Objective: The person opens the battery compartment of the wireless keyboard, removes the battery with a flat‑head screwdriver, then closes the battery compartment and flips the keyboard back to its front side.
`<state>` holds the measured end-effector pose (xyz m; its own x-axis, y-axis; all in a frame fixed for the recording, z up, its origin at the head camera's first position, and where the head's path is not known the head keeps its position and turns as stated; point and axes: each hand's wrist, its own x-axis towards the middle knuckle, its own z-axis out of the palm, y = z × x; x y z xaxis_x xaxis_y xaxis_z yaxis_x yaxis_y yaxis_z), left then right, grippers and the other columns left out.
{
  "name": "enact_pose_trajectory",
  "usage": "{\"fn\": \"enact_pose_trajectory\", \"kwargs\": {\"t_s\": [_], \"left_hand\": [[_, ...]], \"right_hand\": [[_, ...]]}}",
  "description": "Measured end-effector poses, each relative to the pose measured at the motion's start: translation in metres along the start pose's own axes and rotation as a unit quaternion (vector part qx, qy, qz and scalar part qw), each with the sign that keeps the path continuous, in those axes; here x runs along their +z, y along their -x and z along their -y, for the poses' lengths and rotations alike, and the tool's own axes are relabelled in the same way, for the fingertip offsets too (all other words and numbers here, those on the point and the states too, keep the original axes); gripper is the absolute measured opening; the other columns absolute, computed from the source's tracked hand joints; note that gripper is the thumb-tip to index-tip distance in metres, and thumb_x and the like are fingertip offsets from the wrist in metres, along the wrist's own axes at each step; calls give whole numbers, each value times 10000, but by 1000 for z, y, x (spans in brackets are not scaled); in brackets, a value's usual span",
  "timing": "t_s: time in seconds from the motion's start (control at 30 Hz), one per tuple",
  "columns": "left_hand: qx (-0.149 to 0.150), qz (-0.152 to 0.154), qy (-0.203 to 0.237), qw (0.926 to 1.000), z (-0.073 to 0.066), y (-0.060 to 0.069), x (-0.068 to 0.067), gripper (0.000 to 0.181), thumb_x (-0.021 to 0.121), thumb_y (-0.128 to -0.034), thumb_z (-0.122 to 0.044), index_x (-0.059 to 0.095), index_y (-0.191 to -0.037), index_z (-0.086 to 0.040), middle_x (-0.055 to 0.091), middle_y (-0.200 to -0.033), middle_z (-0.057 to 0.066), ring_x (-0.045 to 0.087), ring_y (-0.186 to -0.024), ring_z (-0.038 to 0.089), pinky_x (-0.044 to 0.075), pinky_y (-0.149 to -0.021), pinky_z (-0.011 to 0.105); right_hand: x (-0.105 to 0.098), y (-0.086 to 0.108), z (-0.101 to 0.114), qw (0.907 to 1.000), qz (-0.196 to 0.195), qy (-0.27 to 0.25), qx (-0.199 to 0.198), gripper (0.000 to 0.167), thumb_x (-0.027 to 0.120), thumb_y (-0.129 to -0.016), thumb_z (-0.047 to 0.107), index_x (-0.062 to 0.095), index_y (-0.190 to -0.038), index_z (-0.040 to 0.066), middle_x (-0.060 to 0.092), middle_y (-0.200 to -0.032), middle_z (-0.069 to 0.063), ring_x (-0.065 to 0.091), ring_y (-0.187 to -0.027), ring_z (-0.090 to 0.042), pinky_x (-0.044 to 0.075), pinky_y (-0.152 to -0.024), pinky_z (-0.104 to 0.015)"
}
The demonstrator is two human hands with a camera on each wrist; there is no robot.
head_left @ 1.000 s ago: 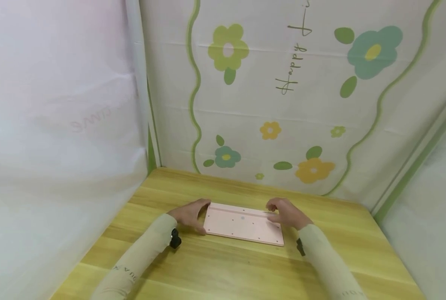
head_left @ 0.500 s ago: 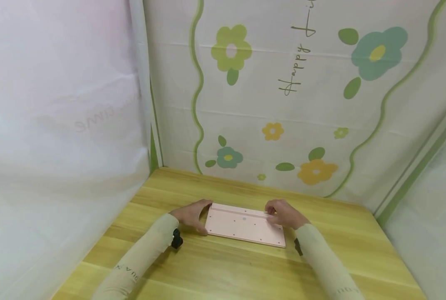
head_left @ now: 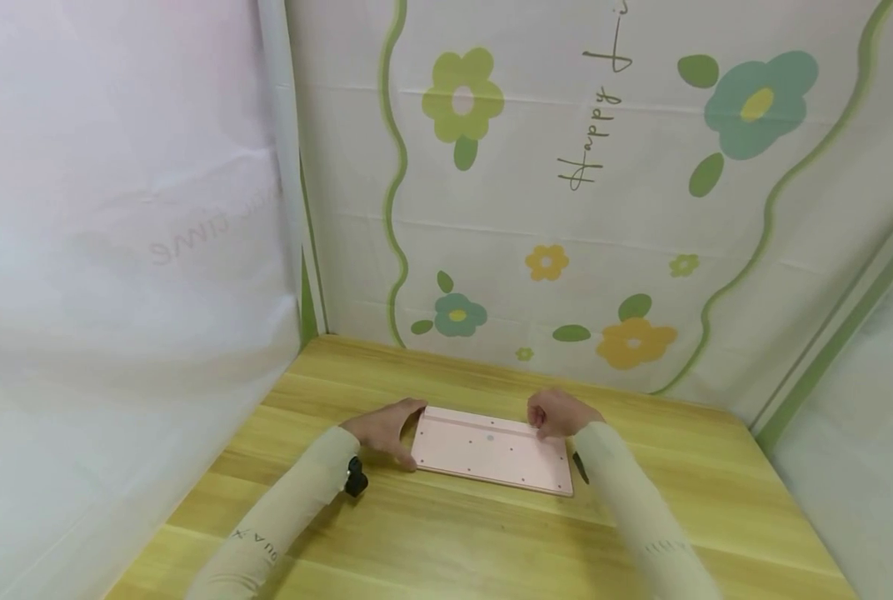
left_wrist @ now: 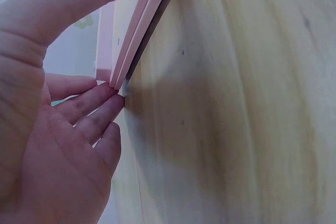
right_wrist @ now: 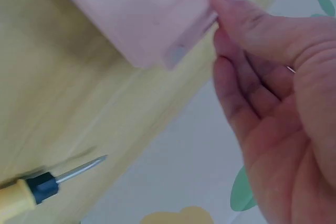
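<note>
Pink and oblong, a panel (head_left: 476,457) lies flat on the wooden table (head_left: 416,550), toward its far side, with small dark screw spots and one pale grey dot scattered over its upper face and a raised strip (head_left: 461,422) along its far edge. The left hand (head_left: 381,429) grasps the panel's left end, thumb at the near corner and fingertips against the far one, with a gap between palm and edge. At the other end the right hand (head_left: 561,414) pinches the far edge close to the right corner, thumb over the top and the fingers curled beyond it; the right wrist view is too blurred to tell whether anything small sits between them. That same view shows a screwdriver (right_wrist: 44,185), yellow handle, black collar, metal tip, against the wood, apart from the panel. Cream sleeves (head_left: 281,504) cover both forearms, and a black device (head_left: 356,477) sits at the left wrist. Behind the table hangs a white cloth (head_left: 484,208) printed with green, teal and orange flowers.
</note>
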<state>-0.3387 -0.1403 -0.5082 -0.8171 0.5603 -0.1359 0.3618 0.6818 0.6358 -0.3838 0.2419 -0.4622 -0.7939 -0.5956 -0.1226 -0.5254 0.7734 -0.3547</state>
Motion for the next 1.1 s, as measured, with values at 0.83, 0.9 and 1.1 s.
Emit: {"fn": "enact_pose_trajectory", "kwargs": {"t_s": [0.83,0.9,1.1], "left_hand": [[-63,97,-58,9999,1,-2,-1,1234,986,-727,-333,243,-1669,-42,308,-1712,173,307,-1590,369,298,-1299,538],[-63,79,-53,9999,1,-1,-2,1230,987,-723,-320,250,-1665,-36,310,-1710,181,309,-1587,381,297,-1296,551],[-8,80,-96,9999,0,-1,-1,1221,983,-727,-327,256,-1659,-20,323,-1700,195,322,-1580,385,301,-1294,554]], "right_hand": [[0,17,-31,9977,-332,-422,-418,108,781,-932,24,801,-1037,9,772,-951,-71,616,-787,-100,547,-699,-236],[3,21,-31,9969,-450,-283,-578,96,757,-949,15,809,-1030,9,778,-946,-74,621,-777,-119,546,-688,-240],[15,31,-28,9925,-871,264,-811,101,736,-948,-29,814,-995,14,764,-963,-112,684,-865,-243,584,-752,-308]]}}
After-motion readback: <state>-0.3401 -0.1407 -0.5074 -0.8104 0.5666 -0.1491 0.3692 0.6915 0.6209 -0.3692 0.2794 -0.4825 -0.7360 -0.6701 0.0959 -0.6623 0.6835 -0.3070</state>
